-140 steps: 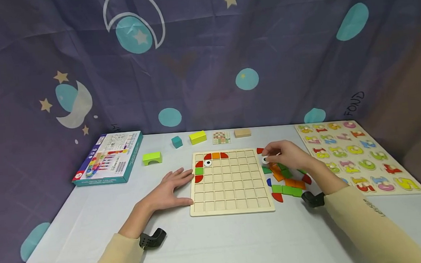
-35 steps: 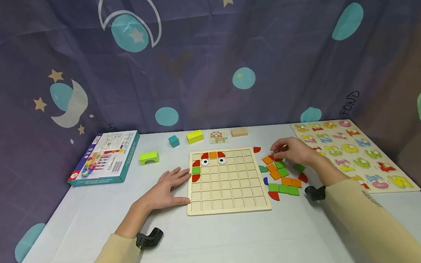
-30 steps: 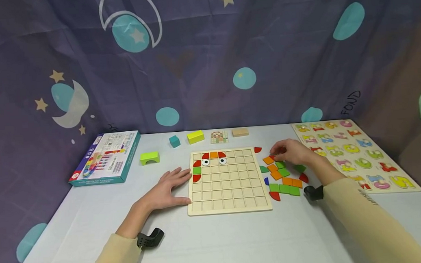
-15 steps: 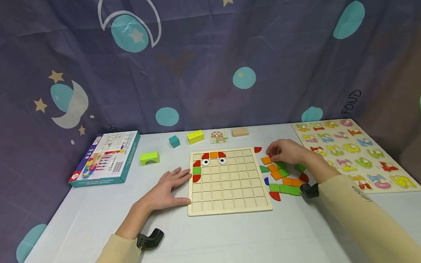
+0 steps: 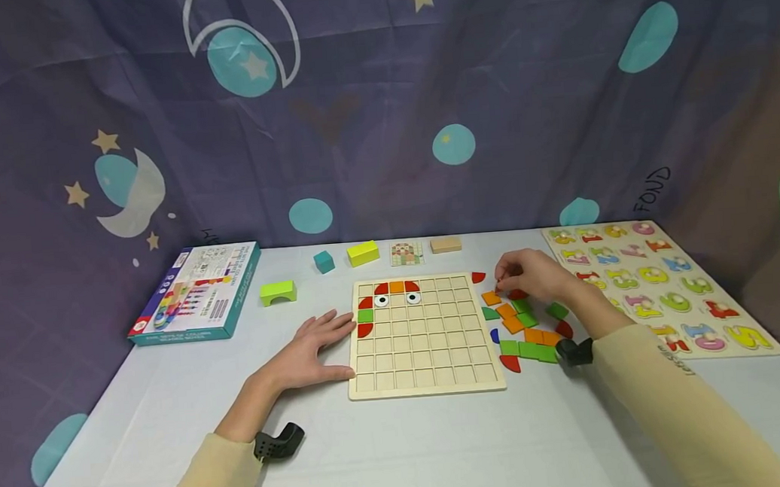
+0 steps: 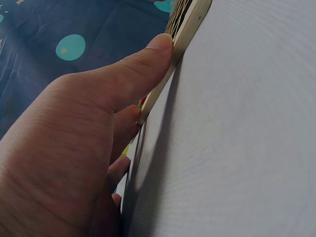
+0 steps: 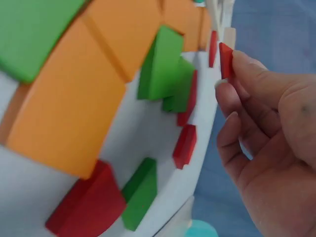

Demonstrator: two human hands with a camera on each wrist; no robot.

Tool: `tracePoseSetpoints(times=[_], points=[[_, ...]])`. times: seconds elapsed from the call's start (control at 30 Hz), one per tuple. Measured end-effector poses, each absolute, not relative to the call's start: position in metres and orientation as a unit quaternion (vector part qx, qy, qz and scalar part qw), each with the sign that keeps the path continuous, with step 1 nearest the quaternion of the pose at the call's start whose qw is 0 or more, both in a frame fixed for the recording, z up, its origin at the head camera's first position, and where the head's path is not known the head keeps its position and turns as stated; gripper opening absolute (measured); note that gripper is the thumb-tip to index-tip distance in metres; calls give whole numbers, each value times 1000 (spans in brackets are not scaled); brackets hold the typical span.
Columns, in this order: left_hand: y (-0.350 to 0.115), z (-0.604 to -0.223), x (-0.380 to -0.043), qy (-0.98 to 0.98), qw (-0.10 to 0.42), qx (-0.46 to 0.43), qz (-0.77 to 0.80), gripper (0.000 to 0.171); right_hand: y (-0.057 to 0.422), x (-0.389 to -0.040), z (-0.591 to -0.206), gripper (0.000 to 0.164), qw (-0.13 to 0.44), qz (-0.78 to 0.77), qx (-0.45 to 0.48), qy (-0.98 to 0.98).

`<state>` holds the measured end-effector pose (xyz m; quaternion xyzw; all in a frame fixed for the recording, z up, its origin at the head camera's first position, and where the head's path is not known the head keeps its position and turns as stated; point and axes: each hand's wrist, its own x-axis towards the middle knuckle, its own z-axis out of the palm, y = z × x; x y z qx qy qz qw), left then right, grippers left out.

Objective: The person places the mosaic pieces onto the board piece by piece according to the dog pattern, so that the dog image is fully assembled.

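Observation:
My left hand (image 5: 309,352) rests fingers-spread at the left edge of the wooden grid board (image 5: 427,389), thumb and fingertips touching its rim. In the left wrist view, the thumb of my left hand (image 6: 98,113) presses against the board's side. Above loose tiles on the board's right, my right hand (image 5: 535,275) pinches a small red tile (image 7: 225,60) between thumb and fingers; the head view hides this tile. Set in the grid are several red tiles (image 5: 365,330), an orange tile (image 5: 396,287), a green tile (image 5: 365,316) and two eye tiles (image 5: 413,298).
Right of the board lie loose orange tiles (image 5: 513,325), green tiles (image 5: 528,350), red tiles (image 5: 510,363) and a blue tile (image 5: 494,336). A number puzzle (image 5: 636,260) lies far right, a flat box (image 5: 196,291) far left. Blocks (image 5: 363,253) and a pattern card (image 5: 406,254) line the back.
A second eye tile, earlier in my right hand, now sits in the grid. The right hand has gone to the loose tiles and lifted a red tile. The left hand stays at the board's edge.

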<state>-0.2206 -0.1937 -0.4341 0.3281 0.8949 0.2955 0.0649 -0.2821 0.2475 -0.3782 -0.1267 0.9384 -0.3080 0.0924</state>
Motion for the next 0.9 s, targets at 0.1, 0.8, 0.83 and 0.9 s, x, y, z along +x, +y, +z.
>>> tracePoseSetpoints(times=[0.1, 0.8, 0.83, 0.9], points=[[-194, -434, -220, 895, 64, 328, 294, 85, 242, -282, -376, 10, 82, -324, -139, 932], [-195, -434, -220, 900, 66, 323, 286, 86, 140, -282, -380, 6, 92, -381, -229, 891], [-194, -434, -220, 900, 66, 323, 286, 86, 135, -282, -382, 6, 92, -381, -231, 890], [-194, -434, -221, 900, 65, 324, 285, 85, 126, -283, -383, 6, 91, -382, -235, 889]])
